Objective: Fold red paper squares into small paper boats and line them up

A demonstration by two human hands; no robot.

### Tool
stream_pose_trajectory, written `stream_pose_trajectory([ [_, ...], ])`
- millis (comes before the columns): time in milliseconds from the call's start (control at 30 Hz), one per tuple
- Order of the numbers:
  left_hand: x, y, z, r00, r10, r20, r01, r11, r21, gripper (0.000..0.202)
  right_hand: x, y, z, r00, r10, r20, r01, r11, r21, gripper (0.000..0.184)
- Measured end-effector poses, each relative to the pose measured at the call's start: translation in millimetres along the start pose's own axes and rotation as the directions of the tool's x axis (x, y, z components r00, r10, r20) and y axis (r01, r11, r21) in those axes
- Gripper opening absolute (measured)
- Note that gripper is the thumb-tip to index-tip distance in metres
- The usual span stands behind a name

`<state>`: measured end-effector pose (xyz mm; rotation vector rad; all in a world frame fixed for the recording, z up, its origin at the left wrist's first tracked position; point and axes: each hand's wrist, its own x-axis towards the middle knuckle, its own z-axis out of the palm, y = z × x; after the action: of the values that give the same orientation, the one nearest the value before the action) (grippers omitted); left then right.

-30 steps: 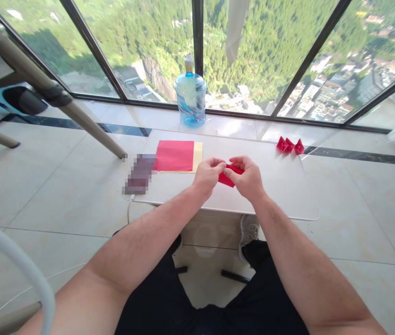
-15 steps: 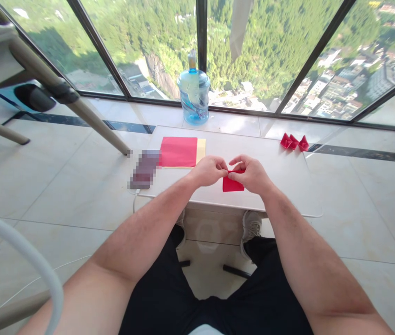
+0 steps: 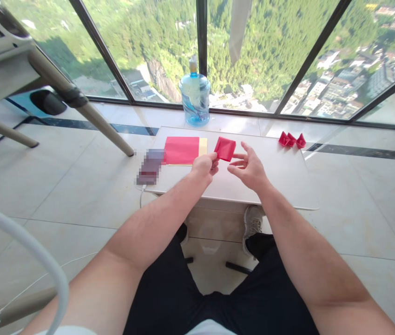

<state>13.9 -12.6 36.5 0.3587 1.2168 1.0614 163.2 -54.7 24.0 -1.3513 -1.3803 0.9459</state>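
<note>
My left hand [image 3: 205,165] pinches the lower left corner of a small folded square of red paper [image 3: 225,149], held up over the low white table [image 3: 267,174]. Just right of the paper is my right hand [image 3: 249,166], its fingers spread and thumb apart; whether a fingertip brushes the paper's edge I cannot tell. Beyond my left hand lies a stack of red paper sheets [image 3: 182,150], with a yellow sheet [image 3: 203,147] showing along its right side. Several small red folded paper pieces [image 3: 291,140] stand in a row near the table's far right corner.
A blurred-out phone-like device [image 3: 150,166] lies at the table's left end, a white cable [image 3: 141,197] running from it. Behind the table a blue water jug [image 3: 195,100] stands by the window. A metal-legged piece of furniture [image 3: 103,125] rises at left. My knees are below the near edge.
The red paper has been lifted from near the table's front edge and turned, now in my left hand alone. My right hand has let go and spread its fingers.
</note>
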Motion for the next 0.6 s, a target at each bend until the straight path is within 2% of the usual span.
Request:
stream_pose_trajectory([
  [100,-15.5,-9.2,6.8,0.999,-0.011,0.051,0.013,0.999,-0.042,0.012,-7.9,-3.2,10.9,0.992,-0.052,-0.119,0.030,0.983,-0.182,0.095],
  [200,-32.5,-14.1,12.2,0.995,-0.013,0.095,0.022,0.996,-0.088,0.011,-14.8,-9.8,16.7,0.968,-0.116,-0.223,0.057,0.965,-0.256,0.086],
  [400,-58.3,-9.1,12.8,0.992,0.006,0.128,0.010,0.993,-0.121,0.012,-26.2,-24.2,15.8,0.959,-0.188,-0.215,0.160,0.977,-0.139,0.090],
  [500,-68.7,-7.9,9.9,0.988,0.030,0.150,-0.014,0.995,-0.103,0.010,-32.4,-31.9,15.5,0.956,-0.174,-0.237,0.163,0.984,-0.069,0.090],
  [600,-77.7,-9.1,7.6,0.985,0.047,0.165,-0.032,0.995,-0.097,0.011,-37.9,-40.1,17.2,0.946,-0.167,-0.277,0.147,0.985,-0.090,0.089],
])
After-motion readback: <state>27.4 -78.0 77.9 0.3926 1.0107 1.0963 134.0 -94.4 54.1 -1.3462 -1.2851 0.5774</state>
